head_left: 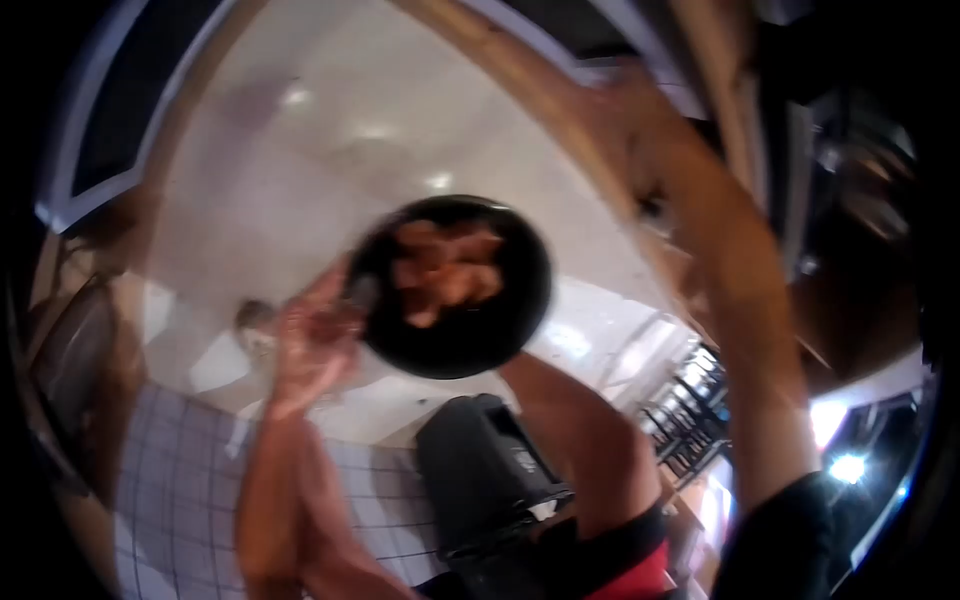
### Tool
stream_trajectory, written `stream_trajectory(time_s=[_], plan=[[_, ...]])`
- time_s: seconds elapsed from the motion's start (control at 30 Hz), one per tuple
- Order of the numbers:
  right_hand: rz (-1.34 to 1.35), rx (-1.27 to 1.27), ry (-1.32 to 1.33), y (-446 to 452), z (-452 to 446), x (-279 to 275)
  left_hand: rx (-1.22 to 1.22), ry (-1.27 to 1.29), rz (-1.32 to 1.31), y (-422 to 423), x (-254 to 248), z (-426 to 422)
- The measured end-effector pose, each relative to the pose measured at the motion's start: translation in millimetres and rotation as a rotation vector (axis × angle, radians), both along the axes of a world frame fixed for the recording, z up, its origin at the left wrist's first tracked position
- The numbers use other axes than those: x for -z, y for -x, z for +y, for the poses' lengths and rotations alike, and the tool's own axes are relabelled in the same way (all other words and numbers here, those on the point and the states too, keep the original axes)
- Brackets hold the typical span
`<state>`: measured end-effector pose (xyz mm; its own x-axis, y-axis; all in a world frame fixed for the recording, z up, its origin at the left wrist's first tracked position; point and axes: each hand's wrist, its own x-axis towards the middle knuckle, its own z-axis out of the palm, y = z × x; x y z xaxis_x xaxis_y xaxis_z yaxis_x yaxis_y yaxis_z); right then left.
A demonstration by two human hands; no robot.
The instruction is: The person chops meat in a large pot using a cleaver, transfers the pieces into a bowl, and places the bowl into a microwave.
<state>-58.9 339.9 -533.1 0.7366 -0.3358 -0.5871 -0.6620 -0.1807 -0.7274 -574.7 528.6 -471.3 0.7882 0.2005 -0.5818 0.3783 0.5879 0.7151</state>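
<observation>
My left hand (315, 345) grips the left side of a round black plate (455, 350), its fingers partly hidden at the rim. Reddish-brown pieces of food (445, 270), possibly meat, lie in a heap on it; blur hides their exact kind. My right arm reaches far forward on the right side of the view. At its end, my right hand (625, 105) is smeared by motion beside a wooden edge (545, 80), and I cannot make out its fingers or whether it touches anything.
A pale, glossy surface (330, 150) bordered by wood lies beyond the plate. Below stands a dark grey bin-like container (480, 460) on white tiled floor (190, 490). A dark rack (690, 410) is at the lower right, near a bright light (848, 468).
</observation>
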Motion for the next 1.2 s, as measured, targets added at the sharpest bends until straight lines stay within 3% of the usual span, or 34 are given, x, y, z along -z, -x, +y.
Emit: stream_trajectory(time_s=[0.13, 0.17, 0.2, 0.27, 0.3, 0.33, 0.37, 0.43, 0.47, 0.5, 0.63, 0.67, 0.73, 0.83, 0.87, 1.0, 1.13, 1.17, 1.2], plan=[[-0.022, 0.035, 0.087, -0.6, 19.7, -56.6, -0.111, 0.265, 0.063, -43.7, -90.7, -17.4], [-0.036, -0.065, 0.079, 14.9, 14.9, -60.9, -0.081, 0.124, 0.033, -50.8, -116.5, -17.4], [-0.058, -0.179, 0.112, 43.5, 14.2, -10.8, -0.053, -0.015, 0.002, -44.1, -38.2, -20.9], [-0.060, -0.533, 0.277, 98.7, 3.1, -18.0, -0.072, 0.020, 0.088, -81.4, -120.7, 5.1], [-0.036, -0.655, 0.313, 145.5, -1.5, -1.5, -0.069, 0.047, 0.178, -75.0, -108.4, 4.6], [0.053, -0.113, -0.292, 170.5, 17.1, -11.0, -0.073, -0.088, 0.100, -94.7, -135.5, 9.6], [0.138, -0.056, -0.372, 197.9, 21.4, -1.9, -0.080, -0.091, 0.089, -98.0, -133.8, 7.6], [0.175, -0.199, -1.044, 249.2, -2.0, 0.5, -0.151, -0.093, 0.087, -97.9, -128.4, 5.3], [0.244, -0.289, -1.073, 274.6, -3.7, 2.8, -0.125, -0.122, 0.031, -100.1, -122.9, 4.8], [0.320, -0.365, -0.991, 298.3, -2.8, 6.3, -0.125, -0.124, 0.025, -108.9, -122.2, 3.7], [0.656, -0.585, -0.616, 363.2, -13.5, 26.6, -0.406, 0.485, -0.003, -153.5, -108.1, -15.5], [0.695, -0.625, -0.591, 370.2, -19.4, 27.8, -0.370, 0.472, -0.012, -162.6, -106.6, -22.0], [0.761, -0.682, -0.562, 383.9, -30.1, 27.2, -0.106, 0.020, 0.050, -177.0, -98.0, -35.4], [0.832, -0.740, -0.536, 394.2, -45.7, 25.3, -0.426, 0.183, -0.300, -195.6, -50.3, -67.6], [0.851, -0.753, -0.537, 394.7, -48.6, 29.9, -0.357, -0.074, -0.175, -208.6, -17.8, -78.6], [0.904, -0.806, -0.525, 409.2, -68.4, 37.2, -0.341, -0.308, -0.032, -271.4, 10.8, -66.1], [1.031, -0.812, -0.431, 411.0, -90.1, 35.9, -0.533, -0.451, -0.327, -346.6, 58.1, -46.4], [1.030, -0.810, -0.411, 400.7, -90.7, 27.7, -0.431, -0.505, -0.182, -364.5, 49.3, -33.6], [0.926, -1.338, -0.210, 386.7, -82.5, 21.1, -0.315, -0.557, -0.045, -382.3, 39.2, -20.3]])
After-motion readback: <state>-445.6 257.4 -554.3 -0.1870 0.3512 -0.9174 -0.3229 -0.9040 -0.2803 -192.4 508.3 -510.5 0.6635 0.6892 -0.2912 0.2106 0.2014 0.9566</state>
